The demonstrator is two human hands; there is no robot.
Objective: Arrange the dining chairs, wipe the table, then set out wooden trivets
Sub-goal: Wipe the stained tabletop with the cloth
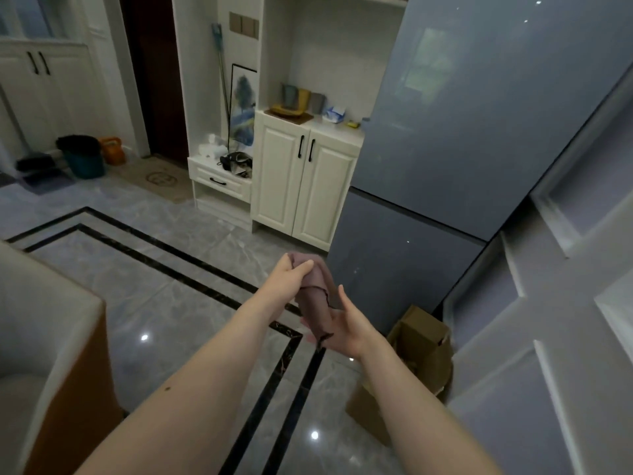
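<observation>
A mauve wiping cloth (317, 296) hangs in the air in front of me, over the grey tiled floor. My left hand (291, 277) grips its bunched top end with curled fingers. My right hand (346, 325) lies under the lower end with the palm up and the fingers spread, the cloth resting on it. A dining chair (44, 341) with a cream seat and orange-brown side stands at the lower left, partly cut off by the frame edge. No table or trivets are in view.
A blue-grey fridge (462, 149) stands ahead to the right, a panelled wall (565, 303) beside it. An open cardboard box (418, 358) sits on the floor under my right arm. White cabinets (301, 180) hold cups and a tray. A teal bucket (84, 159) stands far left.
</observation>
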